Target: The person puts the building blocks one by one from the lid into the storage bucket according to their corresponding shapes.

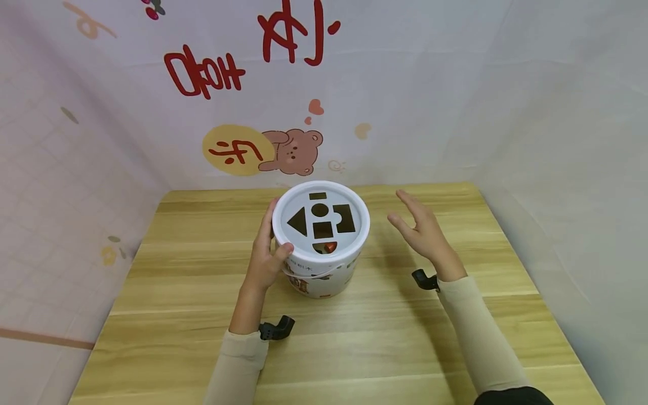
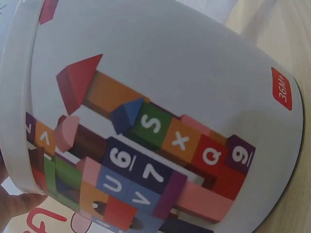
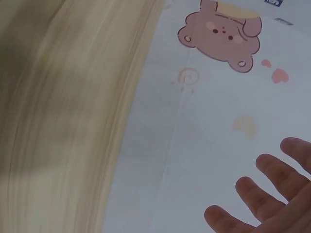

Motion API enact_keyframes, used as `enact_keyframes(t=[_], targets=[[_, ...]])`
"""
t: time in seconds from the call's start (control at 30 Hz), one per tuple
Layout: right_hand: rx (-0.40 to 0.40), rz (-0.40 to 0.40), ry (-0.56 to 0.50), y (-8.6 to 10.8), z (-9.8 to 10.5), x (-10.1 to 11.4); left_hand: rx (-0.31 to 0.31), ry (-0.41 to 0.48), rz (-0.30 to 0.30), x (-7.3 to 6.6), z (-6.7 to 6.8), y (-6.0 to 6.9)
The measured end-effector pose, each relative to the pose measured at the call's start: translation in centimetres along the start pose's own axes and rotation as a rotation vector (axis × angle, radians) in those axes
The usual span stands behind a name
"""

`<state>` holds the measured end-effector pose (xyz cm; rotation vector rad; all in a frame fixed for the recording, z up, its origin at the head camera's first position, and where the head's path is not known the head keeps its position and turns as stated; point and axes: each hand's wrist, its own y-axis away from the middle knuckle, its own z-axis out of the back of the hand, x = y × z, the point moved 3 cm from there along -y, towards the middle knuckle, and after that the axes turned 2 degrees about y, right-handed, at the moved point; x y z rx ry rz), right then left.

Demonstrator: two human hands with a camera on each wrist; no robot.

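Observation:
A white toy-block bucket (image 1: 324, 281) stands upright on the table, printed with coloured blocks bearing letters and numbers. Its round white lid (image 1: 298, 247) has several cut-out shapes, among them a triangle, a circle and a square. Something red shows through the front cut-out. My left hand (image 1: 267, 260) holds the bucket's left side at the lid's rim, thumb toward the front and fingers partly hidden behind. In the left wrist view the bucket's printed wall (image 2: 160, 53) fills most of the picture. To the right of the bucket, my right hand (image 1: 424, 233) hovers apart from it, fingers spread and holding nothing.
The wooden table (image 1: 182, 315) meets a white cloth backdrop (image 1: 415, 112) at its far edge, with a bear and red characters printed on it. White cloth also hangs at both sides. A thin handle (image 1: 316, 277) hangs against the bucket's front.

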<state>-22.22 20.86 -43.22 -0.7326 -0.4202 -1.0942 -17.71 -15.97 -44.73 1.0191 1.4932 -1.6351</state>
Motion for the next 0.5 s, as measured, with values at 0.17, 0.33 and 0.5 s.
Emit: enact_keyframes(t=[0.17,0.33,0.5], targets=[[0.020,-0.057,0.022,0.6,0.6,-0.9,-0.002,-0.003,-0.018,-0.3,0.0,0.1],[0.032,-0.073,0.039,0.8,1.2,-1.5,0.011,-0.005,-0.049,-0.7,0.1,-0.1],[0.036,-0.083,0.061,0.7,1.9,-1.8,-0.024,0.010,-0.030,-0.7,1.1,-0.4]])
